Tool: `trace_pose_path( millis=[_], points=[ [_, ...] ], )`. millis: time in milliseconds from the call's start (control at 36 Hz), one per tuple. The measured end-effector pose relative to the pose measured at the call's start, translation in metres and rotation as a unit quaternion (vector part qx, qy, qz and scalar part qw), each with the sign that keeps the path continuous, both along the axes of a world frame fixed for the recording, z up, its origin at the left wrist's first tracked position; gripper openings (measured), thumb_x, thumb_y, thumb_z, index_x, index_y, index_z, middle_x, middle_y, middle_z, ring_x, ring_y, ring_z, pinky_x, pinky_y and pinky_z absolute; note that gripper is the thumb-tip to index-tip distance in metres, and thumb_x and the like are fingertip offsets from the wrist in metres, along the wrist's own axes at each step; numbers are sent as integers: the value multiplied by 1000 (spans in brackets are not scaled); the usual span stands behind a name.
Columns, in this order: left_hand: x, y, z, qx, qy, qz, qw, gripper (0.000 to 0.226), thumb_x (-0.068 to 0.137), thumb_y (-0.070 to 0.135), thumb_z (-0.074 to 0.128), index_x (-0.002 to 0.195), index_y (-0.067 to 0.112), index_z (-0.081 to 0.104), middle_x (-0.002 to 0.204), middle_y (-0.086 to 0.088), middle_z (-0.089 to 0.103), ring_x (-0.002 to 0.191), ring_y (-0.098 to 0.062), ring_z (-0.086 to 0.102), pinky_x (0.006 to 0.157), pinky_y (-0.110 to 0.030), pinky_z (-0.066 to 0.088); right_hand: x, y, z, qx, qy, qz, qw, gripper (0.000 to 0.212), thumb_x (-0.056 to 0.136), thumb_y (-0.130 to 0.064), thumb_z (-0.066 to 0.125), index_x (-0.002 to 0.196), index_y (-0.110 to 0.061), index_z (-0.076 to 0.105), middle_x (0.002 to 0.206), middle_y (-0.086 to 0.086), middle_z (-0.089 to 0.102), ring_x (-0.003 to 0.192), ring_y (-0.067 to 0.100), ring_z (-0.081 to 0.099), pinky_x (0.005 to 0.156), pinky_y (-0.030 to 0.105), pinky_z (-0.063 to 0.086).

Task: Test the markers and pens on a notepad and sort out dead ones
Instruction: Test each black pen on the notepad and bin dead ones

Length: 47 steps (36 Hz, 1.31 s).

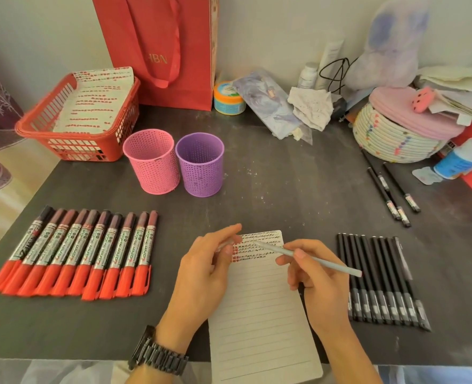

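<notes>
Pale grey, the pen (309, 257) is pinched in the right hand (316, 278) with its tip over the scribbled top lines of the notepad (259, 314), which lies at the middle of the dark table's (284, 184) near edge. The left hand (204, 270) rests on the notepad's top left corner, fingers curled around something small that cannot be made out. Red-capped markers (74, 253) lie in a row toward the left edge, black pens (381, 281) toward the right edge, and a pink cup (151, 162) and purple cup (201, 164) stand behind, toward the far edge.
</notes>
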<state>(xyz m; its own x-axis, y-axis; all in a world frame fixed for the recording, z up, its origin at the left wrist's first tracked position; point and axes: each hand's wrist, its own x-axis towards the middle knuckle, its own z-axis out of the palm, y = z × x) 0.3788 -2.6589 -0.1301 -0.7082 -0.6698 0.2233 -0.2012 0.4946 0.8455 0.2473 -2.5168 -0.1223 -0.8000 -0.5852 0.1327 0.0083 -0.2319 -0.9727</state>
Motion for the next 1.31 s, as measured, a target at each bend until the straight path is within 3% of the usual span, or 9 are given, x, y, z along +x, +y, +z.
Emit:
trace_pose_path(
  millis=[111,250,528,750,889,1083,1222,1306],
  points=[
    [0,-1,1,26,-5,-25,999,46,100,17,56,138,41,47,117,30,65,111,-5,62,87,-11,44,0,0,0,10,4,4,1000,14,90,-9,56,92,-5,69,73,19,72,48,21,54,45,24,43],
    [1,-1,1,53,2,-34,998,47,97,22,62,135,43,45,117,33,66,112,5,62,83,-6,42,2,0,1,18,9,10,1000,11,89,-12,59,89,0,58,73,19,74,47,19,54,45,23,44],
    [0,0,3,55,6,-44,998,46,97,17,64,133,41,48,117,32,67,109,4,63,79,-2,39,3,-1,4,34,23,35,999,9,88,-13,60,82,-17,65,72,17,74,50,17,56,48,23,44],
    [0,0,3,47,5,-53,997,45,97,18,63,133,42,48,118,32,66,110,4,63,82,-3,39,2,0,4,33,15,17,999,12,87,-12,60,80,-20,67,71,19,73,48,15,55,47,21,43],
    [2,1,3,36,-4,-66,997,46,98,19,62,132,46,47,119,33,65,112,3,63,81,-3,38,3,-1,8,59,47,19,997,6,88,-15,73,83,-19,72,73,14,74,51,11,57,49,19,46],
    [3,2,3,13,-30,-94,995,51,97,24,62,130,57,41,120,39,61,113,9,59,81,-4,40,3,-2,8,90,45,0,995,10,83,-30,73,88,-22,77,73,9,75,51,9,58,50,18,48],
    [3,1,1,19,-7,-83,996,50,96,18,65,133,47,49,125,33,61,110,3,62,81,-8,44,3,-3,7,97,46,20,994,8,86,-27,71,89,-24,78,75,8,76,53,9,58,51,18,47],
    [2,1,0,16,-11,-52,998,36,94,32,64,126,47,56,120,32,63,106,2,62,81,-8,44,2,-2,7,81,47,16,995,10,87,-27,70,91,-22,78,76,9,76,52,9,58,50,19,47]
  ],
)
